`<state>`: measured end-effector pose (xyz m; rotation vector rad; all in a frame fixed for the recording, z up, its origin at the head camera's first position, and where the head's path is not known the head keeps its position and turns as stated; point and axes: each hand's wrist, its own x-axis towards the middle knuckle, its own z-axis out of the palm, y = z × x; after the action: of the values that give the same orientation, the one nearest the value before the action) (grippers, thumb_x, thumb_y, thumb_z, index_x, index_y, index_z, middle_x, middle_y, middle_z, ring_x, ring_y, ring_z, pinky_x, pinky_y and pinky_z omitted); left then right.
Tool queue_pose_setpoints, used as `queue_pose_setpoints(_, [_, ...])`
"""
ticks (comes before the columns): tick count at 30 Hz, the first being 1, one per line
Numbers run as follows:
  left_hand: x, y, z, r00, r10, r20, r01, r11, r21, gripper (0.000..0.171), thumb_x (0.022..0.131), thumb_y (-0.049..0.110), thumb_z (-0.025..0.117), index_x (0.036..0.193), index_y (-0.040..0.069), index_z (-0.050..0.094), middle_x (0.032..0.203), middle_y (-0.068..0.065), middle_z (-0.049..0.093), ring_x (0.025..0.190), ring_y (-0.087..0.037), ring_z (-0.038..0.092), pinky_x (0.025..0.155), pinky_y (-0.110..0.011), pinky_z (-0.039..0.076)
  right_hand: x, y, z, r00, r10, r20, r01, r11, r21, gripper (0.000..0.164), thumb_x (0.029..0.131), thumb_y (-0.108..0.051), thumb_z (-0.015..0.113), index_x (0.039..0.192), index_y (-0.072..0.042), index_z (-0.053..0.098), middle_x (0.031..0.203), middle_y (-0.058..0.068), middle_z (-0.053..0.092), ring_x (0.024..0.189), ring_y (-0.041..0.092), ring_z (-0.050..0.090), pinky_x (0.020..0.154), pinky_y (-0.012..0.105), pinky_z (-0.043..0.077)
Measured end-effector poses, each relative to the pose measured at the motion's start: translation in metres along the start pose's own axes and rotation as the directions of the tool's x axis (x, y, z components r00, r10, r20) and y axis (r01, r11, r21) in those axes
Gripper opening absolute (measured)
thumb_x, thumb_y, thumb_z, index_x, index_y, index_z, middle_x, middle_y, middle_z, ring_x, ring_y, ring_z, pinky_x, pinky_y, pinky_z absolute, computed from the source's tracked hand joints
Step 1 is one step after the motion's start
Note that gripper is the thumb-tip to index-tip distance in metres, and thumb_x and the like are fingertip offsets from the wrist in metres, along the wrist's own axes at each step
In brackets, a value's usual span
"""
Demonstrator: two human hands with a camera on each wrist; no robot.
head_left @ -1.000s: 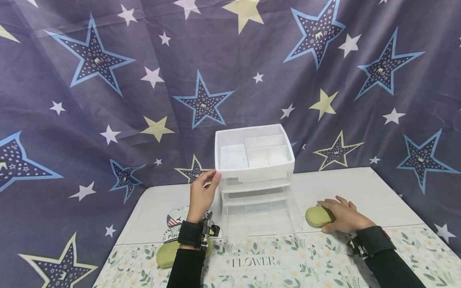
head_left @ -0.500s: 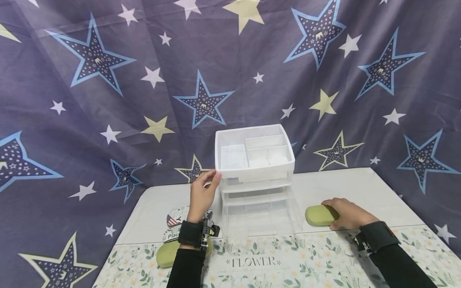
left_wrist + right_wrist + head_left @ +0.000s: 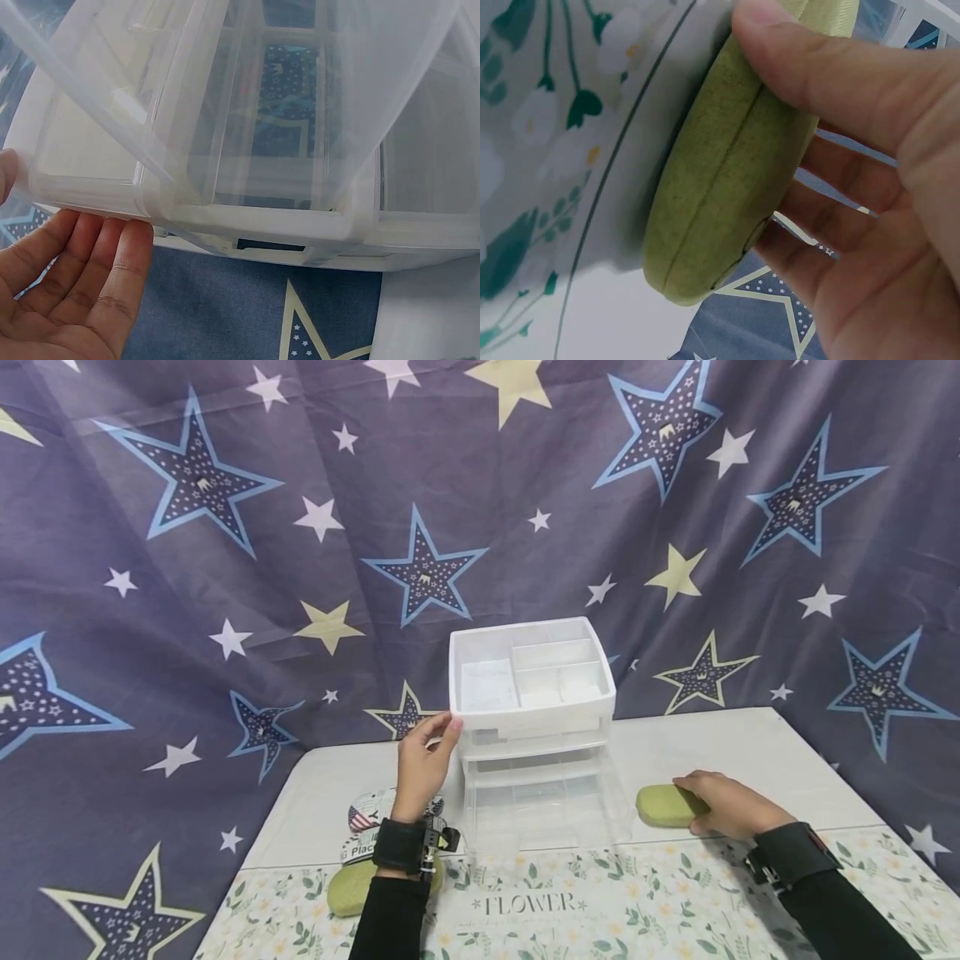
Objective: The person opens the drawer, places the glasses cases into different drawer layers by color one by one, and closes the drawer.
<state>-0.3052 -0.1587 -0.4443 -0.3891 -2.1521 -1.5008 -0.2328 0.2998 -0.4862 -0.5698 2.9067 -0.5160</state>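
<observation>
A white organizer (image 3: 536, 720) with clear drawers and a divided top tray (image 3: 487, 685) stands mid-table. Its lower clear drawer (image 3: 547, 827) is pulled out toward me. My left hand (image 3: 422, 772) holds the organizer's upper left front corner, thumb in front. In the left wrist view its fingers (image 3: 101, 259) lie along the side, beside the clear upper drawer (image 3: 90, 142). Right of the organizer, an olive-green glasses case (image 3: 667, 806) lies flat on the table. My right hand (image 3: 738, 806) grips its right end, thumb (image 3: 810, 67) on one side and fingers on the other.
A second olive-green case (image 3: 348, 889) lies at left, partly hidden under my left wrist. Behind it is a white printed cloth item (image 3: 367, 827) with a flag and lettering. A floral mat (image 3: 540, 927) covers the table's front; a star-patterned curtain (image 3: 525, 468) hangs behind.
My right hand has shifted right, from over the green case to its right end, with its fingers drawing together there. The left hand stays at the organizer's corner.
</observation>
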Motion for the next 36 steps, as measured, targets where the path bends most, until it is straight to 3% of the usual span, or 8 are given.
queue_pose_setpoints(8, [-0.001, 0.002, 0.0, 1.0, 0.0, 0.002, 0.0, 1.0, 0.003, 0.045, 0.099, 0.041, 0.069, 0.126, 0.005, 0.071, 0.114, -0.008, 0.072, 0.106, -0.021, 0.068, 0.089, -0.043, 0.057, -0.001, -0.001, -0.003, 0.998, -0.041, -0.041, 0.04, 0.999, -0.036, 0.073, 0.081, -0.015, 0.087, 0.141, 0.009, 0.054, 0.134, 0.029, 0.057, 0.12, 0.047, 0.057, 0.095, 0.052, 0.053])
queue_pose_setpoints(18, [0.0, 0.002, 0.0, 1.0, 0.009, -0.002, -0.009, 1.0, 0.002, 0.044, 0.099, 0.039, 0.069, 0.126, 0.005, 0.071, 0.114, -0.008, 0.072, 0.107, -0.021, 0.068, 0.089, -0.042, 0.058, -0.003, -0.01, -0.022, 0.99, -0.113, -0.085, 0.104, 0.989, -0.104, 0.07, 0.081, -0.013, 0.087, 0.139, 0.01, 0.055, 0.128, 0.026, 0.062, 0.114, 0.042, 0.062, 0.09, 0.047, 0.055])
queue_pose_setpoints(26, [-0.001, 0.0, 0.0, 1.0, 0.004, -0.005, -0.004, 1.0, -0.006, 0.044, 0.099, 0.039, 0.069, 0.126, 0.004, 0.071, 0.113, -0.008, 0.072, 0.107, -0.021, 0.068, 0.09, -0.042, 0.057, -0.007, -0.026, -0.041, 0.977, -0.159, -0.145, 0.138, 0.979, -0.147, 0.066, 0.082, -0.01, 0.086, 0.138, 0.008, 0.056, 0.123, 0.021, 0.064, 0.105, 0.033, 0.064, 0.079, 0.04, 0.054])
queue_pose_setpoints(36, [0.0, 0.0, 0.0, 1.0, 0.013, -0.014, -0.012, 1.0, 0.004, 0.044, 0.099, 0.041, 0.07, 0.124, 0.005, 0.072, 0.111, -0.006, 0.072, 0.105, -0.02, 0.068, 0.087, -0.042, 0.057, -0.011, -0.048, -0.065, 0.952, -0.208, -0.225, 0.153, 0.959, -0.239, 0.064, 0.078, -0.012, 0.09, 0.133, 0.004, 0.061, 0.114, 0.013, 0.065, 0.095, 0.025, 0.062, 0.075, 0.039, 0.052])
